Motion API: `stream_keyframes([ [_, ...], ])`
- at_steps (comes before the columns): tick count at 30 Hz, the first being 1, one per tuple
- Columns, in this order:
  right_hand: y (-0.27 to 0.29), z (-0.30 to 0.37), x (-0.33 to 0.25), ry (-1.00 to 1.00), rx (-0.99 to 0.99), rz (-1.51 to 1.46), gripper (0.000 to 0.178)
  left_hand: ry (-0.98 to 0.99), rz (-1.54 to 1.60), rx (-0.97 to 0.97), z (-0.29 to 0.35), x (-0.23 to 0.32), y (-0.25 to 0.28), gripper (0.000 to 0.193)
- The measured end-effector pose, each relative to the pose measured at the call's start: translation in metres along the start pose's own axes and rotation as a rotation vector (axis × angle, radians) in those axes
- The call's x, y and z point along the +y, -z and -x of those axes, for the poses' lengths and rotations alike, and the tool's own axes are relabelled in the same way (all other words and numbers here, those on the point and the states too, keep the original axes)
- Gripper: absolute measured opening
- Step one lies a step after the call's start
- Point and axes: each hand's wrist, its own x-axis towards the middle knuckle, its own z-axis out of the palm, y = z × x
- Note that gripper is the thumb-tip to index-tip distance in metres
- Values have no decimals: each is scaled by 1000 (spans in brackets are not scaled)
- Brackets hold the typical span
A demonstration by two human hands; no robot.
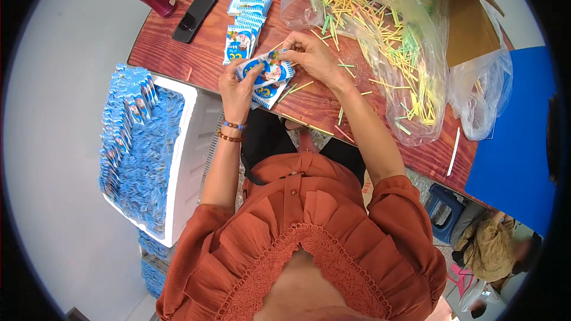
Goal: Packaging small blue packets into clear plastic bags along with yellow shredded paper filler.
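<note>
Your left hand [238, 83] grips the packet [273, 72] over the table [172, 53] | your right hand [310, 54] bends at its top edge, grasp unclear | likely light, soft, slippery: hold its edges

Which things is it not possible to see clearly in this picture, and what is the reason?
In the head view:
Lower packet: partly covered by the held packet.
Whether the right hand grips anything: too small to tell.
Cardboard box: cut off by the top edge.
Bottom of the white tub: covered by blue packets.
</note>
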Motion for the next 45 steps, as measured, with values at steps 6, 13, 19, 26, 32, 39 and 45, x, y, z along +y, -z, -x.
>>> stream_keyframes([
  [6,8,26,-5,41,57,-109,8,178,328,-141,0,19,-20,12],
  [13,14,34,11,30,252,294,18,-48,-178,-132,-1,10,-32,16],
  [19,18,34,24,232,375,397,13,-274,-484,-143,-8,7,-38,16],
  [26,26,45,16,440,423,415,11,-340,-169,-195,-10,11,-48,14],
  [32,30,66,5,118,323,-281,7,159,357,-259,3,26,-74,14],
  [39,36,85,-5,-10,384,-142,10,329,370,-243,16,18,-86,13],
  [45,38,86,5,19,424,-126,14,347,412,-208,18,14,-90,16],
])
